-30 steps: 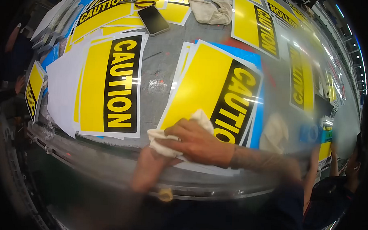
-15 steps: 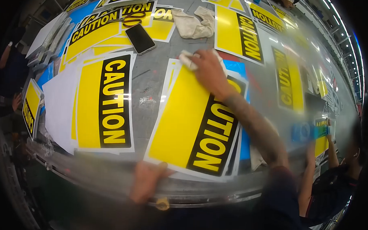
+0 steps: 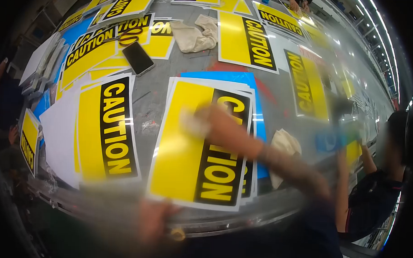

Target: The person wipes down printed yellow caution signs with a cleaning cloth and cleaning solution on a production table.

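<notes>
A yellow and black caution sign lies on top of a stack of signs, above a blue sheet. My right hand, blurred, is closed on a white cloth against the middle of the sign. At the sign's lower left corner is my left hand, also blurred, its finger positions smeared. To the left lies another stack of caution signs beside white sheets.
A phone, scissors and a pale cloth lie beyond the signs. Another cloth sits right of the stack. A co-worker is at the right, holding a blue object.
My right hand has moved with the cloth from the sign's top edge down to its middle. The sign now lies straighter over the stack. The whole view has shifted slightly.
</notes>
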The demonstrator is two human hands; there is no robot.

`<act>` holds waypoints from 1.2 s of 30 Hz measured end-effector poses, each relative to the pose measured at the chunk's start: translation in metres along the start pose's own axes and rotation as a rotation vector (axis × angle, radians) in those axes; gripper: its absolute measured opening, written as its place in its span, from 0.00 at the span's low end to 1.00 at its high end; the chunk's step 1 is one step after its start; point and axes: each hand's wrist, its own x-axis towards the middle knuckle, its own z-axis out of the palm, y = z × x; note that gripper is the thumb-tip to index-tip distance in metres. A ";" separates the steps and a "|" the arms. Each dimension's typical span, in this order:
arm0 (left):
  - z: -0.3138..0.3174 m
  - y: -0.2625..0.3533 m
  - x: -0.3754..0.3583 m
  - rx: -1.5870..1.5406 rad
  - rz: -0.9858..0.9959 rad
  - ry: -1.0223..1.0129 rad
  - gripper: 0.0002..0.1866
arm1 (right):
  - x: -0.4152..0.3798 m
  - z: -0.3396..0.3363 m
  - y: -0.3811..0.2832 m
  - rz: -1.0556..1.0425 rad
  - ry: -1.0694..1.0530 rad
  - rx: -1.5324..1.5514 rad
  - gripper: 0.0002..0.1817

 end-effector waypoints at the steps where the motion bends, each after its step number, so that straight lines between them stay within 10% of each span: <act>1: -0.005 -0.004 0.002 0.010 0.004 0.001 0.18 | -0.001 -0.004 0.013 0.037 -0.003 -0.032 0.23; 8: -0.022 -0.014 0.013 0.074 0.046 -0.030 0.18 | -0.024 -0.026 0.018 0.182 0.081 0.000 0.19; 13: -0.013 -0.012 0.010 0.096 0.039 -0.016 0.19 | -0.068 0.007 -0.031 -0.217 -0.162 -0.055 0.23; 17: -0.010 -0.013 0.010 0.025 0.061 -0.039 0.19 | -0.027 -0.025 0.036 0.308 -0.043 0.067 0.25; 24: -0.008 -0.014 0.017 0.029 0.070 -0.057 0.19 | -0.130 -0.026 -0.188 -0.275 -0.451 0.462 0.24; 27: 0.001 -0.013 0.016 -0.033 0.136 -0.055 0.18 | -0.110 -0.002 -0.114 -0.207 -0.343 0.120 0.25; 30: -0.001 -0.017 0.017 -0.001 0.128 -0.039 0.18 | -0.050 -0.028 -0.022 0.287 -0.161 0.125 0.23; 36: 0.001 -0.013 0.018 -0.064 0.105 -0.045 0.18 | -0.127 -0.008 -0.154 -0.139 -0.322 0.271 0.24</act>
